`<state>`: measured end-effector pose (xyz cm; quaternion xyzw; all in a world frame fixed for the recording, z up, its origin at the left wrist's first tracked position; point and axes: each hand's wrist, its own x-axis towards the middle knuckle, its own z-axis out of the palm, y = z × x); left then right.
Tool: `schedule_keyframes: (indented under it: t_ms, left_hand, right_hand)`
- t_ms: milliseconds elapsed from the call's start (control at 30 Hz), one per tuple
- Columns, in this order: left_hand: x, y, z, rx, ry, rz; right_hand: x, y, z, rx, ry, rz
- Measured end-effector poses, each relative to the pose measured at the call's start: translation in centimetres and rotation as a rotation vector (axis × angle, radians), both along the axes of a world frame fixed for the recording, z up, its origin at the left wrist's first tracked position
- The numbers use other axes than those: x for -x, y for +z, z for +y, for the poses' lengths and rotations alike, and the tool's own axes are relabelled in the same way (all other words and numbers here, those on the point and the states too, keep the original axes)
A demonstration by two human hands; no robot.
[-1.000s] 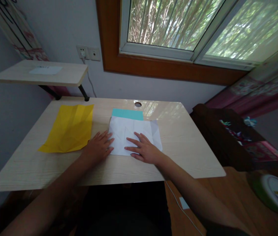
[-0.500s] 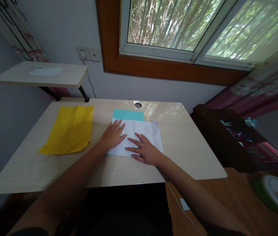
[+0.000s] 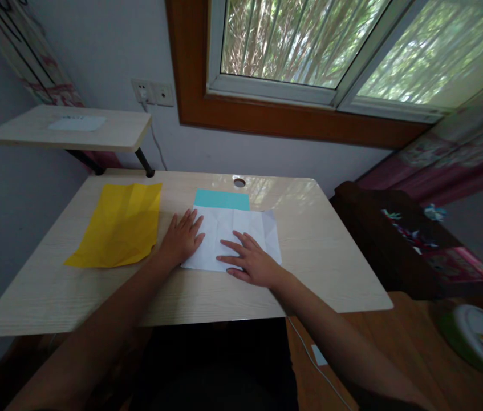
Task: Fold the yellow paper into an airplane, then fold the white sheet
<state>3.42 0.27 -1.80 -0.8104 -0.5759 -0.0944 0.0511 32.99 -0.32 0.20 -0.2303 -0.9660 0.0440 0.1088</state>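
A creased white sheet of paper (image 3: 241, 228) lies on the light wooden desk (image 3: 318, 251), over a teal sheet (image 3: 222, 199) whose far edge shows. My left hand (image 3: 181, 238) lies flat, fingers spread, on the white sheet's left edge. My right hand (image 3: 250, 262) presses flat on the sheet's near middle, fingers pointing left. Neither hand grips anything.
A creased yellow sheet (image 3: 117, 224) lies on the desk's left part. A cable hole (image 3: 239, 182) sits at the desk's far edge. A raised side shelf (image 3: 70, 128) holds a small white card. A dark cabinet (image 3: 399, 240) stands to the right, and a green-and-white round object (image 3: 481, 337) on the floor.
My left hand slid from the sheet's near left corner up onto the white sheet, then back a little to the left edge. My right hand stayed in place.
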Motion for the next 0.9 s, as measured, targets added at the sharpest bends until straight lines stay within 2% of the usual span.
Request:
schedule_keyframes:
  t_ms: [233,533,767,900]
  left_hand:
    - [2.6,-0.2,-3.2,0.105,-0.283,0.059]
    - [5.4,-0.1,-4.7,0.16,-0.394,0.06]
    - [6.0,1.0,-5.2,0.164,-0.461,-0.064]
    - [6.1,1.0,-5.4,0.129,-0.497,-0.134]
  right_hand:
    - [0.0,0.0,0.0,0.013,-0.003,-0.003]
    - [-0.1,0.0,0.1,0.026,-0.002,-0.003]
    - [0.0,0.1,0.1,0.025,0.007,-0.007]
    - [0.0,0.2,0.0,0.028,0.005,-0.011]
